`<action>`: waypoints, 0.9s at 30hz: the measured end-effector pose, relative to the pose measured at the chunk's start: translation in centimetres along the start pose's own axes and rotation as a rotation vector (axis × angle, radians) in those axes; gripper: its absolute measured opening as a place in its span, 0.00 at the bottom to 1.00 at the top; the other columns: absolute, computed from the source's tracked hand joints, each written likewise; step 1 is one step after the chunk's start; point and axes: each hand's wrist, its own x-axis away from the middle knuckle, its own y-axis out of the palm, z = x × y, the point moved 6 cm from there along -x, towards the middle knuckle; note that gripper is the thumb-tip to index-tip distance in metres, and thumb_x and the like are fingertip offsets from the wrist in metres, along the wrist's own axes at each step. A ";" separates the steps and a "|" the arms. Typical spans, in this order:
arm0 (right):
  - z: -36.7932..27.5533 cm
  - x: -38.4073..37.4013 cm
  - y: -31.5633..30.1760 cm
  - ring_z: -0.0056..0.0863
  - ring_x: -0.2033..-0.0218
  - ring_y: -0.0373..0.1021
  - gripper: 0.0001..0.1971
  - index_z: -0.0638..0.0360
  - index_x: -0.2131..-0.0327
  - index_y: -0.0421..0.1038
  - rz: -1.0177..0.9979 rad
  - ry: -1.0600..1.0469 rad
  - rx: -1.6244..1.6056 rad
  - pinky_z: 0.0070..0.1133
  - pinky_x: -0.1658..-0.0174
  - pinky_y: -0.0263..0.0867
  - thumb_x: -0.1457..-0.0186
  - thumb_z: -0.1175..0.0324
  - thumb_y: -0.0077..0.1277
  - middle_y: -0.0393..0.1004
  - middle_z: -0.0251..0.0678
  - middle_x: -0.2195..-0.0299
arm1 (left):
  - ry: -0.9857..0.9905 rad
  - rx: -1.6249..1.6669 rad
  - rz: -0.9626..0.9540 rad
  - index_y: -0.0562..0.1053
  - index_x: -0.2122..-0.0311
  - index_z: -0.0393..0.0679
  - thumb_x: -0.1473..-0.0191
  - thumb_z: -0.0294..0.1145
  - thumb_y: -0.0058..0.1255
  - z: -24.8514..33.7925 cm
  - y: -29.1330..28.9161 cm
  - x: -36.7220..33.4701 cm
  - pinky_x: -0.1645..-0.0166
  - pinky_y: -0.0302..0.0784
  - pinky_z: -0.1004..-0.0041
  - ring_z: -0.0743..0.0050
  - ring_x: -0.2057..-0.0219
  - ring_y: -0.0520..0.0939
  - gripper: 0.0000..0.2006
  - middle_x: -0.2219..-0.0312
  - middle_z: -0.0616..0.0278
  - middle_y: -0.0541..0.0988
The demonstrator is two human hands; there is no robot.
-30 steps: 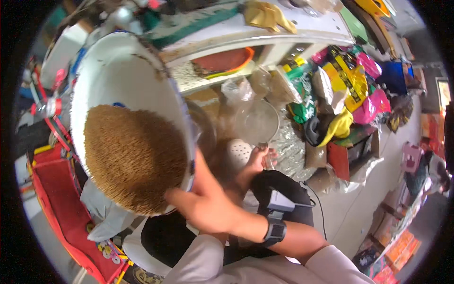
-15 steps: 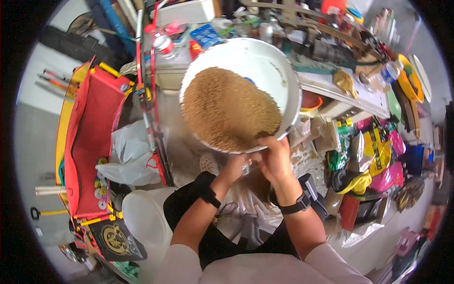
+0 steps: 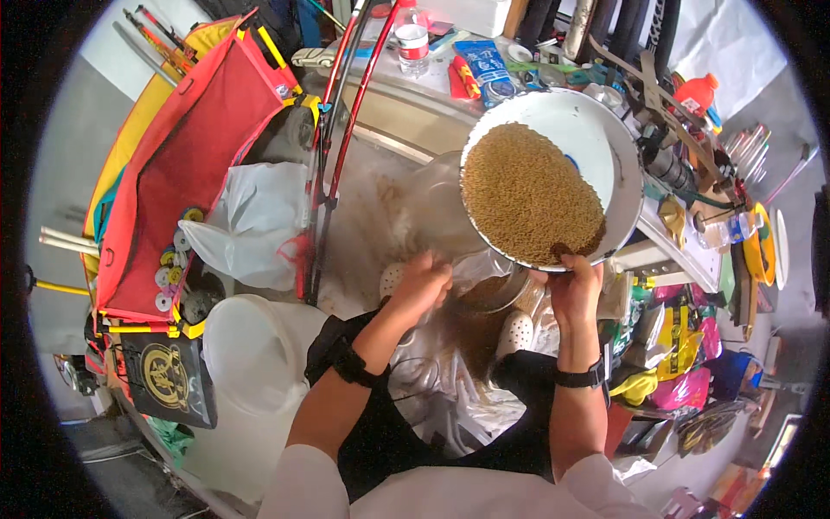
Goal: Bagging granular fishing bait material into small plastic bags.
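Note:
A white enamel basin point(image 3: 596, 130) with a dark, chipped rim is held up in front of me, to the right of the middle. A mound of small golden-brown grains point(image 3: 527, 195) covers its left and near side. My right hand point(image 3: 577, 298) grips the near rim, thumb over the edge and fingers underneath. Apart from the basin, my left hand point(image 3: 422, 287) is closed beside a clear plastic bag point(image 3: 475, 270). What its fingers hold, if anything, is hidden. Below the basin, the bag has brown grain at its bottom.
At left lie a red open case point(image 3: 190, 164), a white plastic bag point(image 3: 255, 221) and a white bucket point(image 3: 251, 355). Red and black rods point(image 3: 333, 156) stand beside them. A cluttered table point(image 3: 389, 130) is behind; colourful packets point(image 3: 683, 346) are piled at right.
The basin has moved right in view, held by my right hand. My left hand has come away from beneath the rim, apart from my right. The view has shifted too.

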 end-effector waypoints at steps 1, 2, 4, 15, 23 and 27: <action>-0.2 -0.1 -0.1 0.42 0.62 0.71 0.24 0.67 0.51 0.57 -0.014 -0.033 0.027 0.35 0.69 0.76 0.57 0.78 0.37 0.67 0.46 0.57 | 0.021 0.010 -0.040 0.63 0.63 0.45 0.46 0.32 0.44 0.3 0.5 -0.1 0.81 0.64 0.77 0.81 0.84 0.67 0.07 0.80 0.67 0.68; -0.4 -0.3 -0.3 0.42 0.61 0.71 0.25 0.67 0.50 0.57 -0.028 -0.065 0.054 0.35 0.68 0.76 0.57 0.79 0.37 0.67 0.46 0.57 | 0.021 0.023 -0.044 0.63 0.63 0.45 0.46 0.32 0.44 0.7 0.7 0.0 0.81 0.64 0.77 0.81 0.84 0.67 0.07 0.80 0.67 0.68; -0.4 -0.5 -0.6 0.42 0.61 0.71 0.25 0.67 0.50 0.57 -0.039 -0.042 0.087 0.35 0.68 0.76 0.57 0.79 0.36 0.67 0.46 0.58 | 0.050 0.015 -0.107 0.63 0.63 0.44 0.45 0.31 0.43 1.9 1.5 0.2 0.81 0.65 0.77 0.81 0.83 0.68 0.06 0.79 0.67 0.69; -1.9 -0.5 -1.3 0.40 0.61 0.71 0.25 0.61 0.49 0.56 0.039 -0.150 0.180 0.33 0.70 0.76 0.56 0.78 0.37 0.67 0.44 0.57 | 0.053 -0.113 -0.138 0.59 0.49 0.40 0.46 0.28 0.45 3.0 2.3 0.8 0.83 0.66 0.79 0.82 0.86 0.68 0.20 0.76 0.63 0.71; -2.0 -0.9 -1.8 0.38 0.62 0.71 0.24 0.60 0.50 0.57 0.060 -0.190 0.238 0.34 0.70 0.76 0.56 0.78 0.37 0.68 0.42 0.58 | 0.049 -0.092 -0.199 0.58 0.48 0.39 0.46 0.28 0.46 2.3 2.4 0.5 0.83 0.67 0.79 0.82 0.85 0.69 0.21 0.75 0.63 0.71; -2.1 -0.8 -1.8 0.38 0.62 0.71 0.23 0.61 0.52 0.57 0.034 -0.174 0.242 0.34 0.70 0.76 0.55 0.78 0.37 0.67 0.42 0.58 | 0.080 -0.153 -0.202 0.60 0.50 0.39 0.46 0.28 0.46 2.4 2.9 0.5 0.83 0.66 0.79 0.82 0.85 0.69 0.18 0.75 0.64 0.71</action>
